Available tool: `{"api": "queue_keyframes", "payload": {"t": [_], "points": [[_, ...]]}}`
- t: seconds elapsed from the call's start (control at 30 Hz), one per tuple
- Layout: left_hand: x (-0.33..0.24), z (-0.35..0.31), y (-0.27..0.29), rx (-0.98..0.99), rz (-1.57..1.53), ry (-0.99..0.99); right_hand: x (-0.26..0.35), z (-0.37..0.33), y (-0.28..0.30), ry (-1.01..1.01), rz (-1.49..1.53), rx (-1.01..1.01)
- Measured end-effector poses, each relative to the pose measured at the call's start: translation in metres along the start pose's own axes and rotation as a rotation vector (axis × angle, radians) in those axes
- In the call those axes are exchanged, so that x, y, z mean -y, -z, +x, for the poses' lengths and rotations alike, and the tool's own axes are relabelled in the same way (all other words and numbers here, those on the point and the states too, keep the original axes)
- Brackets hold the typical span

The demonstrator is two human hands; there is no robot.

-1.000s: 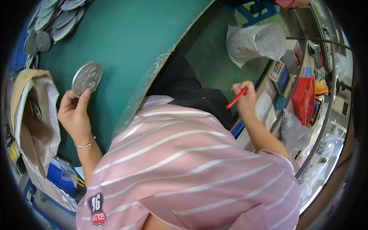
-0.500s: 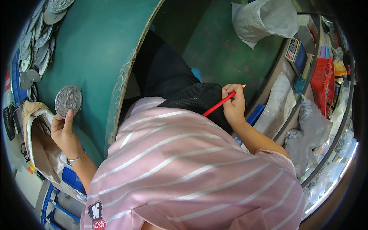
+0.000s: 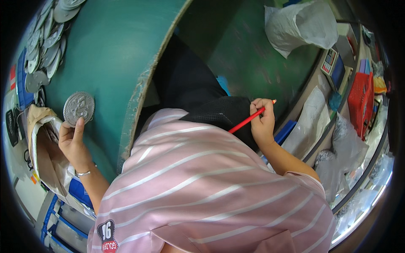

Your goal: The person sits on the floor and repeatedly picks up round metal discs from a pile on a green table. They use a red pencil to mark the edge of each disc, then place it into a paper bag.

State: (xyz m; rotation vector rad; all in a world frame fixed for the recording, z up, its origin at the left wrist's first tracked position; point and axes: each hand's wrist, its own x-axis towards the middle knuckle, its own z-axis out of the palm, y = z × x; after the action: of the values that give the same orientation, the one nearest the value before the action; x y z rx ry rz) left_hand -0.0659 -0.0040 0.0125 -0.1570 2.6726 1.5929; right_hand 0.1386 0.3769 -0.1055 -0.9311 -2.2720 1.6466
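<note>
In my left hand (image 3: 76, 145), between thumb and fingers, is a round grey metal medallion (image 3: 79, 109) with a raised relief. It is held above the green tabletop, its patterned face showing. My right hand (image 3: 263, 120) is closed around a slim red pen or pencil (image 3: 248, 119), near my lap; its orange-tipped end points up to the right. At the far left of the table lies a heap of similar grey medallions (image 3: 47, 46), overlapping one another. The lower fingers of my left hand are partly hidden.
An open paper-lined bag (image 3: 42, 145) stands beside my left forearm. The green table (image 3: 112, 46) ends in a worn edge. To the right are a white sack (image 3: 301, 25), a weighing scale (image 3: 330, 65), a red plastic basket (image 3: 361, 103) and clear plastic bags (image 3: 346, 145) on shelving.
The whole view has shifted slightly, so most things sit a little further right and lower. My left hand still grips the medallion, and my right hand still holds the red pen or pencil.
</note>
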Motion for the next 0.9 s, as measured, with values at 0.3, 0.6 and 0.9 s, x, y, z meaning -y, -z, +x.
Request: {"api": "queue_keyframes", "payload": {"t": [0.3,0.6,0.9], "points": [[-0.007,-0.022,-0.037,-0.175,-0.121,-0.097,0.031,0.055,0.020,0.137,0.096,0.158],[-0.009,-0.035,-0.029,-0.170,-0.208,-0.346,0.201,0.080,-0.139,0.933,0.401,0.610],[0.000,-0.042,-0.015,-0.194,-0.058,-0.370,0.231,0.041,-0.216,1.151,0.283,0.870]]}}
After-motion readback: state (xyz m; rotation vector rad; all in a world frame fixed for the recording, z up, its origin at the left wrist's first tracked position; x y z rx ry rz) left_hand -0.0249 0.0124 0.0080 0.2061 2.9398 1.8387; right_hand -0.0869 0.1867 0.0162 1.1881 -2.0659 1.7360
